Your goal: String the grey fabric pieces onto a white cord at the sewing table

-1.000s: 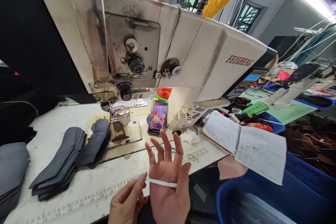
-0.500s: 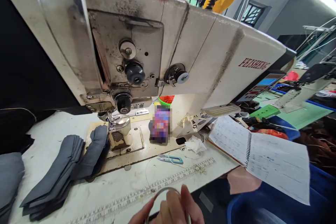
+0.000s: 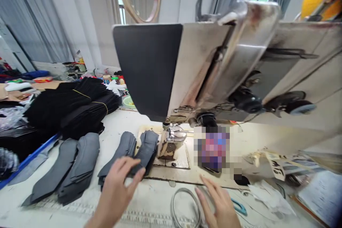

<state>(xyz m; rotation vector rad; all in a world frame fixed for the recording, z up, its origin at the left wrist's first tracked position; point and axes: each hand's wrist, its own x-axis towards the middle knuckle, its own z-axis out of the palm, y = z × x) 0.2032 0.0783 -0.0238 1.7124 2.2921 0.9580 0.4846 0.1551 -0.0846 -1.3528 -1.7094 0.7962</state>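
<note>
My left hand (image 3: 120, 181) is at the near end of a stack of dark grey cut pieces (image 3: 148, 146), thumb and fingers apart around its edge. Whether the fingertips press on it is hard to tell. A second grey stack (image 3: 124, 146) lies just left, partly behind that hand. My right hand (image 3: 217, 203) has its fingers apart, its thumb beside a thin grey ring (image 3: 173, 208) low over the table's front. The sewing machine's presser foot area (image 3: 177, 133) stands right of the near stack. Teal thread snips (image 3: 238, 206) show partly behind my right hand.
The sewing machine head (image 3: 149, 71) hangs over the table. Two more grey stacks (image 3: 80, 167) lie at left, with banded black bundles (image 3: 72, 99) behind. A blurred-out phone-like object (image 3: 215, 149) stands under the arm. White crumpled paper (image 3: 269, 196) and a notebook (image 3: 323, 192) lie at right.
The view has swung left. My hands, earlier together at the ring, have parted: the left has moved to the grey stack, the right stays near the ring with its fingers opened.
</note>
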